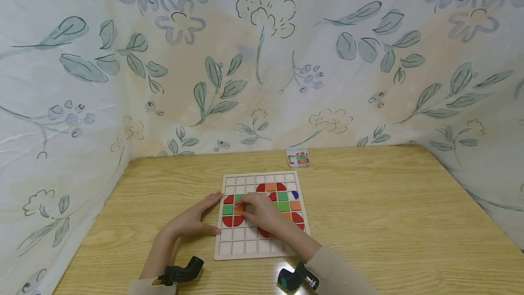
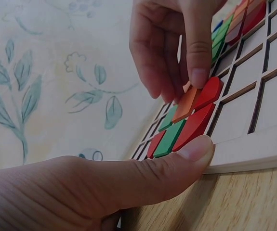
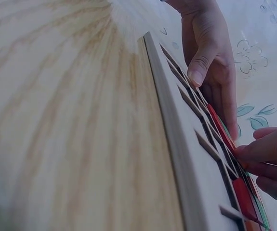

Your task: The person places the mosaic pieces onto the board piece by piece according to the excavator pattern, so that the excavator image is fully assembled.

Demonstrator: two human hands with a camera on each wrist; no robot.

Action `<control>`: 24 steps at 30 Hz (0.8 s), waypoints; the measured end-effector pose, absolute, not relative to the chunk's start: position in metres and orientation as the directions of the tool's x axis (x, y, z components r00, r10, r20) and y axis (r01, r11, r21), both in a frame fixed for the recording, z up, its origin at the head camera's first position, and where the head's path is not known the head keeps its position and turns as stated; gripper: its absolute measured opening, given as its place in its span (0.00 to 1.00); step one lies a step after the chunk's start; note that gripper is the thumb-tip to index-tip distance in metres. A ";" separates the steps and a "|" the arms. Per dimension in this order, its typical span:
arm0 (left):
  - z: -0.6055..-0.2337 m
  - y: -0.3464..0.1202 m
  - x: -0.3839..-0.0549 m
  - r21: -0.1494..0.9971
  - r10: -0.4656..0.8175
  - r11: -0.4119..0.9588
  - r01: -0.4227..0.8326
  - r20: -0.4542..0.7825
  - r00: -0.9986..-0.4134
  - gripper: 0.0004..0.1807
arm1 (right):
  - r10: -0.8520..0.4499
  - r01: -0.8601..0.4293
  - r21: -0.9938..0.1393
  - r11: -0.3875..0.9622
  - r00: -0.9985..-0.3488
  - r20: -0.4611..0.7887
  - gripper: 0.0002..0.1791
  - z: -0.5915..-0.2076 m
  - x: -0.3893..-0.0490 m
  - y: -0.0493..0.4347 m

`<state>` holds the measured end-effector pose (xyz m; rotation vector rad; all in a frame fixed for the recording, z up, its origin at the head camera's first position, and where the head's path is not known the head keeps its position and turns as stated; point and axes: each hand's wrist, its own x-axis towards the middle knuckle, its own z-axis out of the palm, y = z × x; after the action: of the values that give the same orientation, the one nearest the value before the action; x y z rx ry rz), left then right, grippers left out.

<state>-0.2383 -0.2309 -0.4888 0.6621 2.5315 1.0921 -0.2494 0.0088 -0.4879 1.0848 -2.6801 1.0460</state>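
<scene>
A wooden grid board with coloured tiles in its cells lies on the table. My right hand reaches over its middle, thumb and fingertips pinching an orange square tile in the left-hand group. Around that tile sit a green square tile, a red quarter-round tile and two more red rounded tiles. At the board's left edge rests my left hand, fingers stretched and thumb apart; its thumb touches the rim. My right hand covers part of the middle cells in the head view.
Behind the board lies a small card with a coloured pattern. More red, orange and green tiles fill the board's right part, with a dark blue piece near its right edge. Flowered cloth hangs behind the wooden table.
</scene>
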 end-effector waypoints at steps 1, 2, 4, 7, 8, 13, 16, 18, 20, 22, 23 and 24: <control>-0.489 -0.231 -0.238 0.742 0.523 0.604 0.290 -0.094 -0.847 0.52 | -0.592 -0.637 -0.567 0.522 -0.749 0.297 0.14 -0.488 -0.249 0.009; -0.489 -0.231 -0.238 0.742 0.522 0.604 0.290 -0.094 -0.848 0.52 | -0.592 -0.640 -0.562 0.525 -0.748 0.299 0.14 -0.488 -0.249 0.009; -0.490 -0.230 -0.238 0.743 0.520 0.605 0.288 -0.095 -0.849 0.52 | -0.592 -0.642 -0.555 0.529 -0.748 0.301 0.14 -0.489 -0.249 0.010; -0.490 -0.230 -0.237 0.741 0.519 0.608 0.286 -0.098 -0.849 0.52 | -0.588 -0.641 -0.550 0.536 -0.750 0.302 0.15 -0.489 -0.249 0.010; -0.491 -0.230 -0.237 0.739 0.517 0.610 0.285 -0.098 -0.850 0.52 | -0.587 -0.639 -0.549 0.539 -0.752 0.300 0.15 -0.489 -0.248 0.010; -0.490 -0.230 -0.237 0.737 0.516 0.613 0.286 -0.100 -0.851 0.52 | -0.576 -0.629 -0.550 0.550 -0.762 0.296 0.14 -0.487 -0.246 0.010; -0.490 -0.230 -0.237 0.737 0.519 0.611 0.288 -0.098 -0.849 0.52 | -0.574 -0.636 -0.553 0.538 -0.757 0.312 0.13 -0.487 -0.245 0.010; -0.491 -0.230 -0.237 0.738 0.518 0.611 0.288 -0.097 -0.850 0.51 | -0.576 -0.644 -0.555 0.526 -0.750 0.325 0.12 -0.487 -0.245 0.009; -0.491 -0.230 -0.237 0.738 0.516 0.611 0.287 -0.096 -0.851 0.51 | -0.577 -0.651 -0.554 0.519 -0.745 0.335 0.12 -0.488 -0.245 0.008; -0.492 -0.230 -0.237 0.738 0.514 0.611 0.286 -0.096 -0.852 0.51 | -0.577 -0.656 -0.553 0.514 -0.741 0.344 0.12 -0.488 -0.244 0.006; -0.492 -0.230 -0.237 0.739 0.513 0.611 0.284 -0.096 -0.853 0.51 | -0.580 -0.660 -0.552 0.510 -0.737 0.347 0.12 -0.488 -0.243 0.006; -0.492 -0.230 -0.237 0.740 0.512 0.610 0.282 -0.096 -0.854 0.52 | -0.584 -0.666 -0.549 0.505 -0.732 0.350 0.12 -0.487 -0.242 0.005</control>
<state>-0.2373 -0.2298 -0.4921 0.6444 2.5400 1.0912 -0.2423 0.0049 -0.4871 1.0933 -2.6210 1.0361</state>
